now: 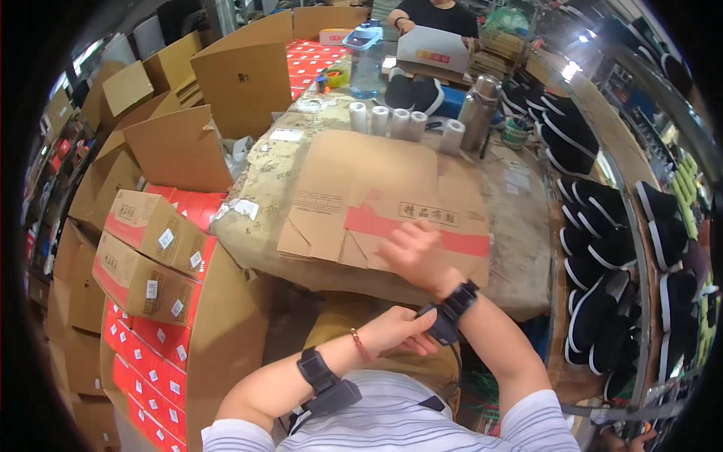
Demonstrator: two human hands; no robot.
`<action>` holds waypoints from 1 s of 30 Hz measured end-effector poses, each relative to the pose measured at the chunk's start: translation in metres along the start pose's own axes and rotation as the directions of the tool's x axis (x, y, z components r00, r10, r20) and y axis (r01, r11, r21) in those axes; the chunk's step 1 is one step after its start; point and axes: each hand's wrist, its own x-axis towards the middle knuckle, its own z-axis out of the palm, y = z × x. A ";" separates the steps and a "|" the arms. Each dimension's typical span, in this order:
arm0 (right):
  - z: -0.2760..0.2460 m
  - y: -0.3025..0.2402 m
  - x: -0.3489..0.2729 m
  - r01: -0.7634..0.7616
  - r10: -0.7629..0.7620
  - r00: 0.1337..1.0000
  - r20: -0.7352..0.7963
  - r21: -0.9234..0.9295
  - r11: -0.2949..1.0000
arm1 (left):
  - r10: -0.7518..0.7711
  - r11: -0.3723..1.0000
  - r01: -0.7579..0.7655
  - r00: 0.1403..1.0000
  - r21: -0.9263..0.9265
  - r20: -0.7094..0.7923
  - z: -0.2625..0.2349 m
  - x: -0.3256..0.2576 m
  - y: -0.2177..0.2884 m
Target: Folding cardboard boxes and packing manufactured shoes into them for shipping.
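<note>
My left hand [393, 331] is closed on a black strapped device [444, 325] worn at my right wrist, thumb on top and fingers underneath. Just over the near edge of a flattened cardboard carton [361, 181] is my right hand [413, 252], its fingers smeared by motion. Whether that hand touches the cardboard, I cannot tell. The carton is brown with a red band and lies on a worn, cloth-covered table [256, 177]. Another black device [331, 388] is strapped to my left forearm.
Several white rolls [452, 137], a steel flask [480, 113] and a water jug [365, 64] stand behind the carton. Racks of black shoes [599, 316] line the right. Small cartons [143, 275] sit on red boxes [154, 377] at left. Across the table, a person holds a white box [433, 51].
</note>
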 end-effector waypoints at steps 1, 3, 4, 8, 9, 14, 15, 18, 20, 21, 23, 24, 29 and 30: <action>-0.003 0.008 -0.007 -0.121 0.121 0.993 0.004 0.014 0.993 | 0.043 0.988 -0.050 0.998 0.146 0.050 -0.013 0.001 0.007; -0.012 0.019 -0.023 -0.339 0.341 0.940 -0.008 0.092 0.936 | 0.173 0.945 -0.190 0.981 0.265 0.087 -0.034 0.000 0.033; -0.017 0.018 -0.023 -0.428 0.437 0.899 -0.030 0.157 0.890 | 0.322 0.935 -0.315 0.947 0.166 -0.018 -0.046 0.000 0.048; -0.036 -0.026 -0.015 -0.621 0.671 0.729 0.137 0.545 0.563 | 0.516 0.758 -0.635 0.724 -0.150 -0.457 -0.071 0.022 0.104; -0.033 -0.039 -0.011 -0.550 0.594 0.784 0.180 0.644 0.531 | 0.554 0.690 -0.716 0.615 -0.104 -0.562 -0.073 0.028 0.115; -0.015 -0.095 0.010 -0.506 0.525 0.808 0.267 0.771 0.387 | 0.607 0.572 -0.815 0.344 0.093 -0.716 -0.083 0.059 0.140; -0.012 -0.099 0.011 -0.506 0.521 0.810 0.269 0.771 0.388 | 0.705 0.548 -0.777 0.230 0.310 -0.670 -0.086 0.066 0.137; -0.006 -0.105 0.011 -0.645 0.561 0.671 0.485 0.755 0.120 | 0.813 0.530 -0.602 0.163 0.597 -0.558 -0.082 0.061 0.126; -0.004 -0.110 0.013 -0.548 0.638 0.526 0.562 0.798 -0.250 | 1.000 0.000 -0.022 -0.005 1.000 0.000 -0.092 0.063 0.116; -0.001 -0.116 0.014 -0.550 0.638 0.527 0.562 0.797 -0.249 | 1.000 0.001 -0.022 -0.007 1.000 -0.002 -0.092 0.065 0.110; 0.004 -0.127 0.015 -0.374 0.726 0.436 0.532 0.841 -0.392 | 0.903 -0.430 0.215 0.121 0.877 0.412 -0.089 0.069 0.098; 0.001 -0.129 0.018 -0.372 0.725 0.438 0.532 0.841 -0.392 | 0.902 -0.431 0.217 0.122 0.876 0.413 -0.091 0.070 0.085; -0.006 -0.128 0.024 -0.482 0.566 0.458 0.686 0.726 -0.490 | 0.795 -0.596 0.234 0.301 0.768 0.526 -0.105 0.061 0.077; 0.002 -0.126 0.019 -0.488 0.568 0.475 0.672 0.738 -0.465 | 0.868 -0.495 0.287 0.200 0.820 0.454 -0.108 0.058 0.085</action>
